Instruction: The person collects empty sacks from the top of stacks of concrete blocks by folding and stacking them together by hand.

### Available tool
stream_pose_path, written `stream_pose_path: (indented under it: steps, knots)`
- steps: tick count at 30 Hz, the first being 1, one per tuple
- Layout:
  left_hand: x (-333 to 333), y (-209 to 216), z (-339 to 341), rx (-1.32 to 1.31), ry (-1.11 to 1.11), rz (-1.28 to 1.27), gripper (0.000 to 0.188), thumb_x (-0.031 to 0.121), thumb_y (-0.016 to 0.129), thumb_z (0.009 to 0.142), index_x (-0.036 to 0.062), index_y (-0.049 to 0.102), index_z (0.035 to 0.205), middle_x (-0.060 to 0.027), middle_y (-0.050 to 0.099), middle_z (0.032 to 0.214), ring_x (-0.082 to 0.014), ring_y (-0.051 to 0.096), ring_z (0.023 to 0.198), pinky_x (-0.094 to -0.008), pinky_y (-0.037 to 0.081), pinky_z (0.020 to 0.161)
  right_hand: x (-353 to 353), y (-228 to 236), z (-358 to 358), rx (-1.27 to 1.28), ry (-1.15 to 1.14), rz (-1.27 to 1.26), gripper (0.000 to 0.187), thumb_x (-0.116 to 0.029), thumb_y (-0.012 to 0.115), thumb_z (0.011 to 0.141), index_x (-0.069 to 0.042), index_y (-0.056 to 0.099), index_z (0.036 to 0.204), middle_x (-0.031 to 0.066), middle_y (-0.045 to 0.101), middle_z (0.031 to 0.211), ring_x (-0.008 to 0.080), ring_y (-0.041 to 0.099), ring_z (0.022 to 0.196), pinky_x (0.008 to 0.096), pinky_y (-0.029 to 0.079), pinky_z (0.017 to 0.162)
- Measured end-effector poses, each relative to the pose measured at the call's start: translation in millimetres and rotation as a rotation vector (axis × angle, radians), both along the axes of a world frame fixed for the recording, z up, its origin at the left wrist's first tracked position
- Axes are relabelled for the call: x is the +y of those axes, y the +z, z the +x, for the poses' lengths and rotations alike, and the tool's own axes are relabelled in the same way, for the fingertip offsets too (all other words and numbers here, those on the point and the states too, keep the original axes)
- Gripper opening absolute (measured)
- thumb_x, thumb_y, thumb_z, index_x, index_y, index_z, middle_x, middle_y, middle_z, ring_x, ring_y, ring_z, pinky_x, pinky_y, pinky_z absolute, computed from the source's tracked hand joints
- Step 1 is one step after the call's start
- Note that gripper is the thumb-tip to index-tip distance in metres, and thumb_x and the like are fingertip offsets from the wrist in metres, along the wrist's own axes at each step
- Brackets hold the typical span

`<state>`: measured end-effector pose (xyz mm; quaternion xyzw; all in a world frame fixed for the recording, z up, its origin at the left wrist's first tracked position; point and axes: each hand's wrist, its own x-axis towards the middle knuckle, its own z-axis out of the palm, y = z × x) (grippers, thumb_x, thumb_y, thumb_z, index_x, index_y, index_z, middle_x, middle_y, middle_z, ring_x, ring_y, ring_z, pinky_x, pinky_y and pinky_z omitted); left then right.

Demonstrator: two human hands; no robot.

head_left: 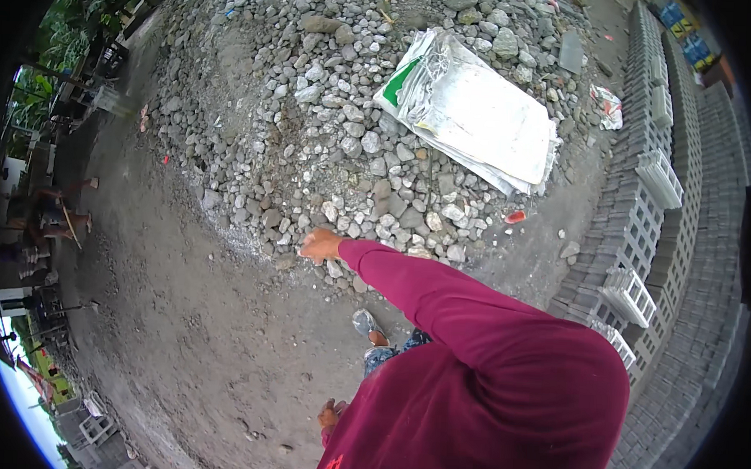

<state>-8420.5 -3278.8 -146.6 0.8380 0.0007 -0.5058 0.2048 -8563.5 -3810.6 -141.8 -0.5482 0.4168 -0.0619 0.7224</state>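
My right hand (pixel 319 245) reaches out at the end of a maroon sleeve, over the near edge of a heap of grey stones (pixel 346 137). Its fingers look curled together; whatever they hold, if anything, is too small to make out. Lower down, my left hand (pixel 329 414) hangs beside my body above the bare dirt, partly covered by the shirt. The fingers that show there look loosely apart, with nothing visible in them. Between the two hands, one grey shoe (pixel 368 325) stands on the ground by the stones.
Flattened white sacks (pixel 482 105) lie stacked on the stones. Rows of grey hollow blocks (pixel 640 221) line the right side. A red scrap (pixel 515 217) and a crumpled bag (pixel 607 108) lie nearby. Packed dirt (pixel 195 327) stretches left, where another person (pixel 54 216) appears at the edge.
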Motion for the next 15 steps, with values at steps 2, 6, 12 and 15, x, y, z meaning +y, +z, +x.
stream_pose_path:
  steps: [2, 6, 12, 15]
  knots:
    - [17, -1, -7, -0.011, 0.115, -0.063, 0.047, 0.025, 0.053, 0.090, -0.0001, 0.049, 0.129, -0.0225, 0.066, 0.101, -0.0293, 0.067, 0.074, -0.0372, 0.056, 0.061, 97, -50, 25, 0.165, 0.282, 0.162, 0.032, -0.027, 0.073, 0.072, 0.002, 0.064, 0.083, 0.0106, 0.066, 0.071, 0.0214, 0.066, 0.058, 0.0347, 0.049, 0.050]
    - [76, -18, 30, 0.067, 0.610, -0.125, 0.041, 0.031, 0.053, 0.093, 0.0026, 0.054, 0.123, -0.0157, 0.068, 0.098, -0.0268, 0.068, 0.073, -0.0377, 0.055, 0.057, 170, -91, 10, 0.276, 0.463, 0.241, 0.034, -0.031, 0.073, 0.077, -0.003, 0.065, 0.095, 0.0114, 0.068, 0.084, 0.0211, 0.068, 0.065, 0.0284, 0.048, 0.049]
    - [205, -57, 93, 0.072, 1.015, -0.024, 0.032, 0.028, 0.049, 0.093, 0.0069, 0.056, 0.116, -0.0132, 0.069, 0.091, -0.0272, 0.068, 0.071, -0.0419, 0.054, 0.057, 150, -147, -49, 0.587, -0.501, 0.194, 0.038, -0.028, 0.052, 0.084, -0.001, 0.051, 0.110, 0.0197, 0.062, 0.081, 0.0319, 0.060, 0.061, 0.0460, 0.048, 0.053]
    - [270, -82, 128, 0.058, 1.262, -0.103, 0.027, 0.024, 0.048, 0.092, 0.0083, 0.056, 0.111, -0.0133, 0.069, 0.088, -0.0270, 0.068, 0.071, -0.0422, 0.054, 0.057, 148, -141, -25, 0.629, -0.568, 0.081, 0.036, -0.027, 0.055, 0.082, 0.000, 0.053, 0.106, 0.0143, 0.057, 0.070, 0.0309, 0.060, 0.052, 0.0360, 0.041, 0.037]
